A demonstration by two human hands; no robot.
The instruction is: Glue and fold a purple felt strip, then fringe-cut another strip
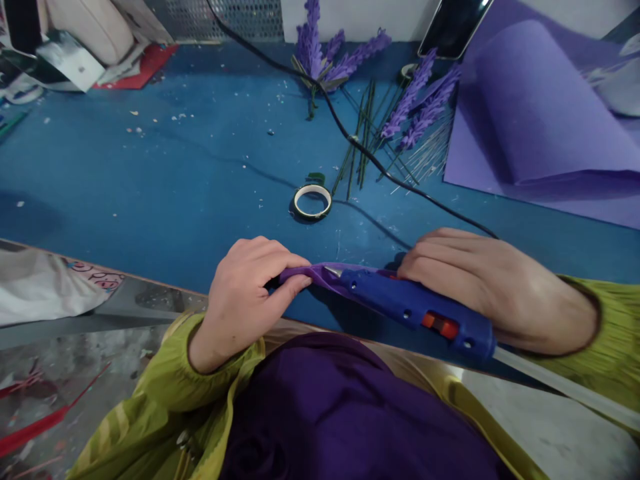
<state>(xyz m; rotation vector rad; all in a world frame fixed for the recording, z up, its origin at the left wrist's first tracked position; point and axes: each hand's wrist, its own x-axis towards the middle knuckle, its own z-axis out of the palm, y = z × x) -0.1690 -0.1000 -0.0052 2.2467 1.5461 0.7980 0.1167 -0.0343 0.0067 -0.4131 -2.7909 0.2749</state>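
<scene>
Near the table's front edge, my left hand (255, 290) pinches one end of a narrow purple strip (320, 270) between thumb and fingers. My right hand (465, 280) is closed around a blue hot glue gun (380, 293), whose metal nozzle points left and lies against the strip, close to my left fingertips. A translucent glue stick (565, 387) sticks out of the gun's rear. The strip's right part runs behind the gun toward my right fingers; whether they touch it I cannot tell. A roll of dark green tape (313, 202) lies just beyond my hands.
A black cable (350, 133) crosses the blue table (165, 160). Purple flower sprigs (320, 57), green stems (365, 133) and thin wires (430, 153) lie at the back. Purple sheets (545, 113) cover the right, beside a phone (455, 27). Red paper (143, 67) is back left.
</scene>
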